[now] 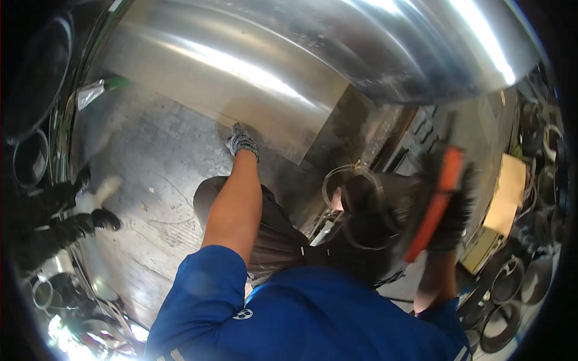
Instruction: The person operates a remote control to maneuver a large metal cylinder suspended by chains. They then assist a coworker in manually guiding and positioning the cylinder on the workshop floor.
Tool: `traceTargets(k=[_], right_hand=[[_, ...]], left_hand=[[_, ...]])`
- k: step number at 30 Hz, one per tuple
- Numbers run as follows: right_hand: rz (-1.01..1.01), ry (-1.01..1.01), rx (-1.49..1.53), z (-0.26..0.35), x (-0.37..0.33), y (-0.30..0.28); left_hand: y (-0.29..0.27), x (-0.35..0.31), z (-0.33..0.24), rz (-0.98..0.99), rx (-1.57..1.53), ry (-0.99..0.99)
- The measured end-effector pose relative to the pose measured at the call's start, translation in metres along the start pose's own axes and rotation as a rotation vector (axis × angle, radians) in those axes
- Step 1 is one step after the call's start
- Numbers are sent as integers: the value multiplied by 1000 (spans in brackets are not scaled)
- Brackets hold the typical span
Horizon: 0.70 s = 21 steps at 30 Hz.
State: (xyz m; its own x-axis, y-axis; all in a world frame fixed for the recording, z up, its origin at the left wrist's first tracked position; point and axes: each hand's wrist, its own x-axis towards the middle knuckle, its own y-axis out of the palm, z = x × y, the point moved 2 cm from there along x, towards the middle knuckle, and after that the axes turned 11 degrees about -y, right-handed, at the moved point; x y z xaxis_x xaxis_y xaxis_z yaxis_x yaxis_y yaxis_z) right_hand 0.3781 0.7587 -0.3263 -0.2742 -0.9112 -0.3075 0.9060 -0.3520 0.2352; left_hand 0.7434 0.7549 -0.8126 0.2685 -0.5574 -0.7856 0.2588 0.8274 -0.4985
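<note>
My left hand point(243, 144), in a grey knit glove, reaches forward to the near edge of a shiny metal sheet point(223, 78). Its fingertips are at the edge and its thumb stands apart from them. The underside of the hand is hidden. On the right, my right hand point(453, 221) wears a dark glove and is closed around a long orange-and-black tool point(438, 201). Motion blurs both hand and tool, so its exact kind cannot be made out. Beyond the flat sheet rises a large curved metal surface point(385, 54).
Thin wire rings point(352, 171) lie near my knees, beside a metal frame point(385, 135). At the right stand many dark round rings point(509, 280) and a piece of cardboard point(504, 192). Another person's dark shoes point(105, 219) are on the grey floor point(156, 180) at the left.
</note>
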Motion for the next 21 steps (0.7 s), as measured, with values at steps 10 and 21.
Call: traceTargets(k=[10, 21], right_hand=[[-334, -265, -192, 84, 60, -232], [-335, 108, 220, -136, 80, -261]], left_hand=[[-11, -90, -144, -181, -68, 408], [-180, -158, -180, -489, 540, 812]])
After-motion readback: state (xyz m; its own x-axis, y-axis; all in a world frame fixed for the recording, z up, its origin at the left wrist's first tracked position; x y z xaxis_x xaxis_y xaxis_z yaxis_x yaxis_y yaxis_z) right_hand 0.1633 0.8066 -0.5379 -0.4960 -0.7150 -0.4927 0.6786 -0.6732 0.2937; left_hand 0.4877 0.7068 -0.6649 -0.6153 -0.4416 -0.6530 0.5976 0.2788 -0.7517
